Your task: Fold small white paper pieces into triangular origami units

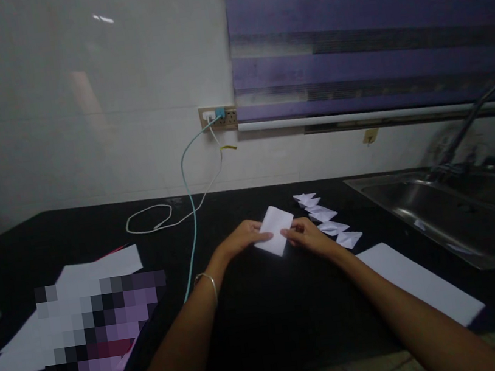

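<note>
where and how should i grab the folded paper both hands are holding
Probably a thumb-and-finger pinch on the far edge of the folded paper, coming from the wall side: it looks thin and flat, that edge is uncovered, and the left hand and right hand pinch its sides.

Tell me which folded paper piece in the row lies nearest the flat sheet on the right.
The folded paper piece at the row's near end; the other pieces run back toward the wall, farther from the sheet.
</note>
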A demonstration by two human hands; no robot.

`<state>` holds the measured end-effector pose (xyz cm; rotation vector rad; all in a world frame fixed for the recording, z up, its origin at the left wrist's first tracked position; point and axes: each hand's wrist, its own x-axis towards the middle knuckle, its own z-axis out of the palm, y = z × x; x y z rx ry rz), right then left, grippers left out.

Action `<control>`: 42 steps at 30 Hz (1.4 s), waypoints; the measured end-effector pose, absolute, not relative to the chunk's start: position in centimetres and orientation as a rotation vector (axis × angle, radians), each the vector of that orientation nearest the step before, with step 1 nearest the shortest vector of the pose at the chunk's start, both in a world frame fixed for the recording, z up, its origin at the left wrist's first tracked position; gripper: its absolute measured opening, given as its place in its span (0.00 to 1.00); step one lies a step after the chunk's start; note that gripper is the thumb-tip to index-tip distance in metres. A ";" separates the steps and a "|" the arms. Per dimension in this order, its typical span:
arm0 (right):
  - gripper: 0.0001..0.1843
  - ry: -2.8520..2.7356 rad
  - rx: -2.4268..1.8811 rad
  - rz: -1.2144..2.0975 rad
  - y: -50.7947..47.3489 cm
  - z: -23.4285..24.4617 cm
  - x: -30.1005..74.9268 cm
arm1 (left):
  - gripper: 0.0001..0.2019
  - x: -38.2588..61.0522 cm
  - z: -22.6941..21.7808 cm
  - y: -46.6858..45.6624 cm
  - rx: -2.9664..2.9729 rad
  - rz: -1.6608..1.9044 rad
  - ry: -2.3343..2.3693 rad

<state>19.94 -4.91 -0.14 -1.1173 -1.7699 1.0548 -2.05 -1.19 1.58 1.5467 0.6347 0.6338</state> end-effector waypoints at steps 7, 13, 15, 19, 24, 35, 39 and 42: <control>0.22 -1.615 -1.121 1.067 -4.0 -1.3 20.3 | 0.20 -2.1 1.9 -1.2 1.668 0.573 0.633; 0.20 -1.456 -1.055 1.142 -3.6 -1.6 20.1 | 0.30 -1.8 1.1 -1.0 1.867 0.583 0.724; 0.20 -1.432 -1.048 1.175 -3.6 -1.7 19.9 | 0.31 -1.8 0.9 -1.0 1.894 0.596 0.719; 0.21 -1.495 -1.089 1.149 -3.6 -1.7 20.0 | 0.30 -1.8 1.0 -1.2 1.923 0.611 0.718; 0.23 -1.575 -1.095 1.153 -4.0 -1.4 20.1 | 0.27 -1.7 1.3 -1.3 1.868 0.607 0.648; 0.19 -1.700 -1.077 1.197 -4.6 -0.3 20.2 | 0.25 -1.6 0.6 -1.1 1.838 0.611 0.598; 0.19 -1.732 -1.090 1.196 -4.8 -0.2 20.4 | 0.25 -1.6 0.6 -1.2 1.791 0.628 0.601; 0.19 -1.754 -1.089 1.200 -4.7 -0.4 20.6 | 0.27 -1.5 0.7 -1.2 1.796 0.647 0.633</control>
